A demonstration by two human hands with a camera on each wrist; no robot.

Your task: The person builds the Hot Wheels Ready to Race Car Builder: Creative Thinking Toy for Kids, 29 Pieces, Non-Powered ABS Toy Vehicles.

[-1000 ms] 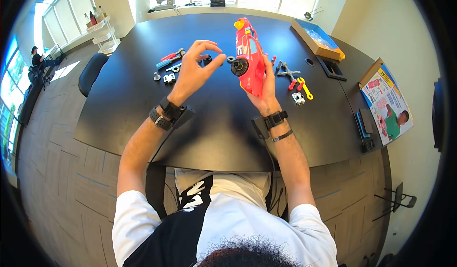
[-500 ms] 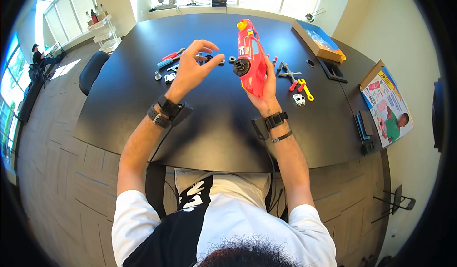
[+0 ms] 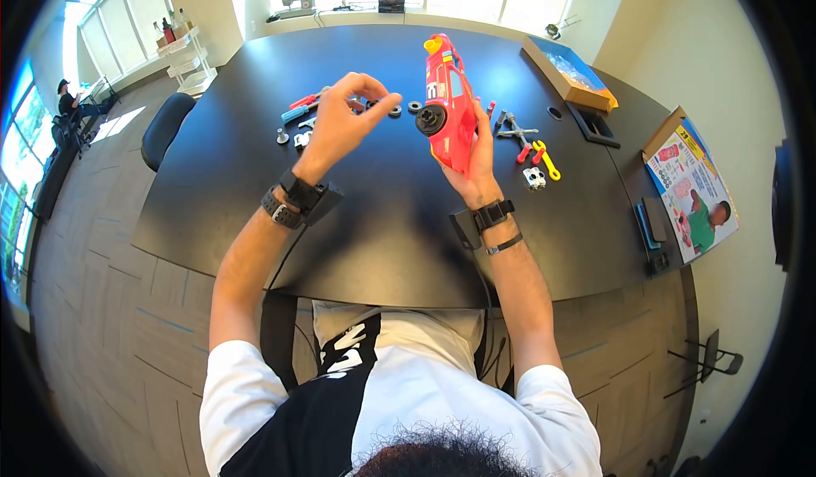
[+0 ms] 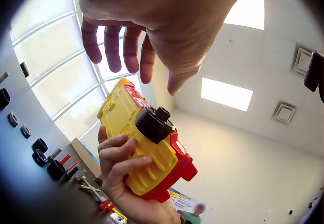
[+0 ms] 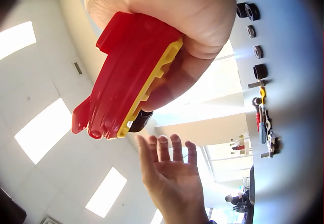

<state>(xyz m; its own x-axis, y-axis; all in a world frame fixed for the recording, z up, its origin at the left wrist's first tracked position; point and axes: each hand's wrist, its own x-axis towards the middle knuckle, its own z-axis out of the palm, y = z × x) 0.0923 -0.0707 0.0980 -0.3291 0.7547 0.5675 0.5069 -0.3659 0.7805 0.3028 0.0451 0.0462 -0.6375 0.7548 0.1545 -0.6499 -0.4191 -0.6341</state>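
Observation:
My right hand (image 3: 478, 162) grips a red toy car (image 3: 456, 116) by its side and holds it up above the table, nose end away from me. A single black wheel (image 3: 430, 121) shows on the side facing left. In the left wrist view, the car's yellow underside (image 4: 147, 158) is visible with the right fingers wrapped across it. My left hand (image 3: 340, 133) hovers to the left of the car, apart from it, its fingers loosely bent and nothing between them. Small dark wheel rings (image 3: 414, 106) lie on the table behind the hands.
Blue- and red-handled toy tools (image 3: 295, 113) and a grey bolt (image 3: 282, 136) lie at left. To the right are a grey cross wrench (image 3: 517, 133), a yellow wrench (image 3: 546, 161) and a silvery block (image 3: 534, 178). Beyond stand an open carton (image 3: 586, 94) and a printed box (image 3: 693, 188).
The left fingers have curled inward a little, with the hand staying beside the car. The right hand and the car have hardly moved.

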